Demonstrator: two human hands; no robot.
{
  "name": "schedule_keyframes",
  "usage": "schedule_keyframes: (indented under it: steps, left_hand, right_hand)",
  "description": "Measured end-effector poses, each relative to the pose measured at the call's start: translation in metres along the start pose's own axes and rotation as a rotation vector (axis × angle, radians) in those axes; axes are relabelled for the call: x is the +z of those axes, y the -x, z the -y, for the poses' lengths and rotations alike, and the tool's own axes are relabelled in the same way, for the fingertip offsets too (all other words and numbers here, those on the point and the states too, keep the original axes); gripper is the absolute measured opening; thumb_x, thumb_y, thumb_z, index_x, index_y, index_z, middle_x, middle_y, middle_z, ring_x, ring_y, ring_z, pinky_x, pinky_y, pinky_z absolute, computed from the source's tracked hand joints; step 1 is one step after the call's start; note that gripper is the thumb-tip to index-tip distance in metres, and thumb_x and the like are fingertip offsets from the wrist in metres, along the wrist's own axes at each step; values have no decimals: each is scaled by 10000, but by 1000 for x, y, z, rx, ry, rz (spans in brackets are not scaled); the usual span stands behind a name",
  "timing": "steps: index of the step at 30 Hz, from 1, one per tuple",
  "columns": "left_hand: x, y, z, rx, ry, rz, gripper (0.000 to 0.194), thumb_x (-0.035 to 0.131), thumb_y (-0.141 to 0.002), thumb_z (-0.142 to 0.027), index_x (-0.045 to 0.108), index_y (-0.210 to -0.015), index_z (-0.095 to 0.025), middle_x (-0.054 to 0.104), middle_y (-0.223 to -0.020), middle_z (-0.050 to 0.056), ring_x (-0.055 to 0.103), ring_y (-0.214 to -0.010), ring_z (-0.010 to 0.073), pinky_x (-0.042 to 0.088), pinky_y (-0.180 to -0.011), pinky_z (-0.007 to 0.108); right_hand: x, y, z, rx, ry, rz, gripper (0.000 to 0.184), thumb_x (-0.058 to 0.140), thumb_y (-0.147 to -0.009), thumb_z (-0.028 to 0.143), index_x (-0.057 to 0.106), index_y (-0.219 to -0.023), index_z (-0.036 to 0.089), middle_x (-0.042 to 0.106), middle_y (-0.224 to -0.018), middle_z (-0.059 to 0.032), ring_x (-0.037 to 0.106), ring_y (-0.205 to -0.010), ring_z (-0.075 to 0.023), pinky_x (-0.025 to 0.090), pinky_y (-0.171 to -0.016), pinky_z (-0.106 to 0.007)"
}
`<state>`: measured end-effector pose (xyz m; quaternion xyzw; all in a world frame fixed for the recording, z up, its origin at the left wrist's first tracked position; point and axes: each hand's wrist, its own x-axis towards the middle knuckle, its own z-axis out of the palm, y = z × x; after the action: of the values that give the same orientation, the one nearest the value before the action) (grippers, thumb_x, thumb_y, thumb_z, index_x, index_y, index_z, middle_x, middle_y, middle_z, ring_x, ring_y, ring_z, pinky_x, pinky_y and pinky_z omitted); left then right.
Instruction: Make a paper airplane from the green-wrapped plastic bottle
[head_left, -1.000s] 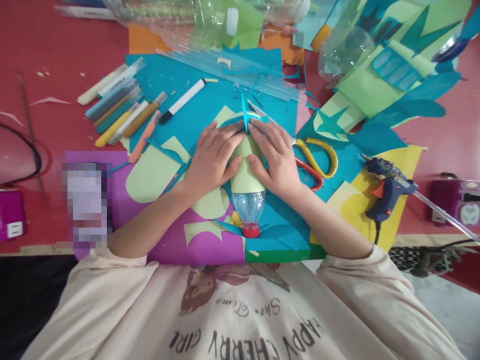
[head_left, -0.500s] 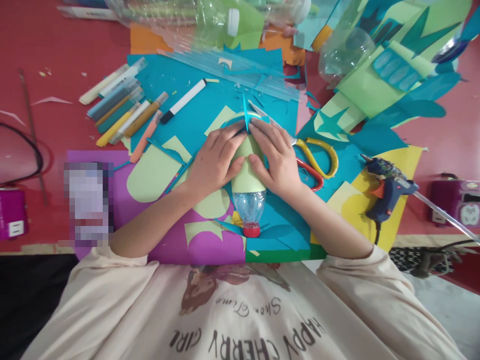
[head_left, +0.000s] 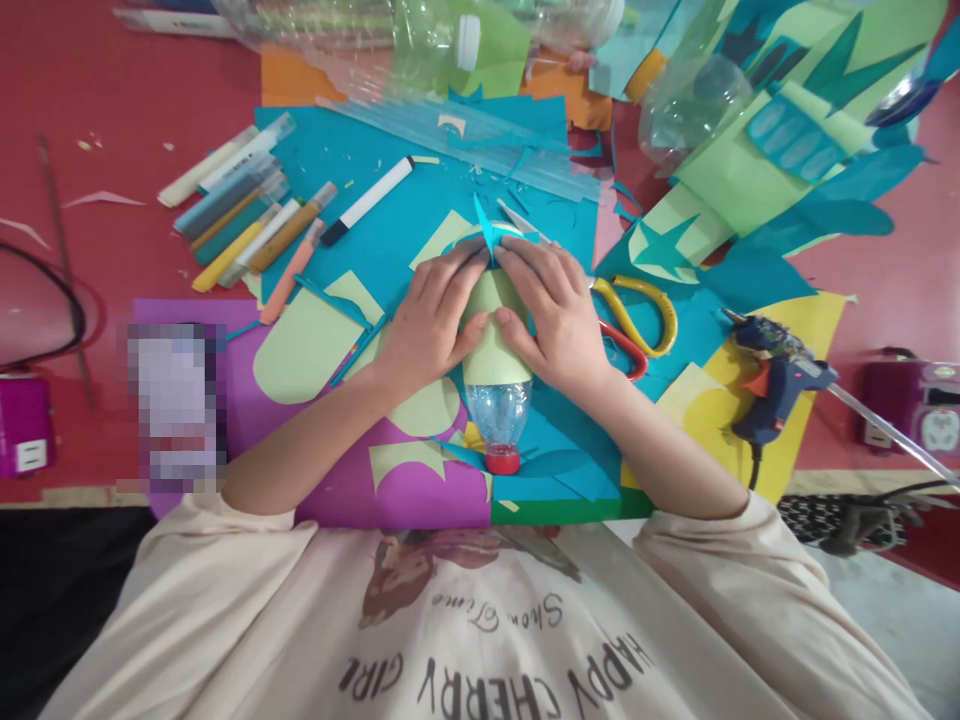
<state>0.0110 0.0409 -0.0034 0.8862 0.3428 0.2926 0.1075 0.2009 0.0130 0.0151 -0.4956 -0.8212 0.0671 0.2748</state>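
Observation:
A clear plastic bottle (head_left: 498, 412) lies with its red cap toward me and a light green paper sleeve (head_left: 496, 345) around its body. My left hand (head_left: 435, 312) is closed on the sleeve from the left, thumb on top. From the right, my right hand (head_left: 553, 315) grips the same bottle, its thumb beside the other. At the bottle's far end a pointed blue paper piece (head_left: 485, 228) stands up between my fingertips; its base is hidden by them. Scissors with yellow and red handles (head_left: 660, 318) lie beside my right hand, partly covered.
Several markers (head_left: 247, 200) lie at the left, with a black-and-white marker (head_left: 371, 203) nearer the middle. A glue gun (head_left: 780, 380) rests on yellow paper at the right. Clear bottles (head_left: 337, 40) lie at the back. A paper-covered craft piece (head_left: 731, 180) stands back right.
The tip of the blue paper piece has tilted a little to the left, and its flat side shows more. My hands have barely moved and keep their hold on the bottle.

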Motion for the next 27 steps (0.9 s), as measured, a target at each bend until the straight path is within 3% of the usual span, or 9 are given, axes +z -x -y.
schedule_keyframes:
  steps: [4,16,27]
  left_hand:
    - [-1,-2,0,-21,33,44,585,168,-1002,-522,316,-1469,-203,441,-1504,140,425,-1390,254,328,-1128,383]
    - [-8,-6,-2,12,-59,138,613,120,-1004,-468,281,-1507,-155,409,-1526,146,441,-1348,294,321,-1099,409]
    - [-10,-10,-4,-5,-107,164,612,121,-1002,-464,332,-1479,-145,431,-1511,153,452,-1330,302,322,-1088,417]
  right_hand:
    - [1,1,0,20,-5,16,543,274,-997,471,482,-1375,141,562,-1387,-160,508,-1302,-303,404,-1095,-528]
    - [7,4,0,-54,-7,-196,353,397,-980,374,557,-1198,147,672,-1159,-152,618,-1136,-277,489,-997,-506]
    - [7,4,-2,-20,-40,-136,389,363,-984,398,553,-1228,160,655,-1191,-149,587,-1174,-285,454,-1032,-536]
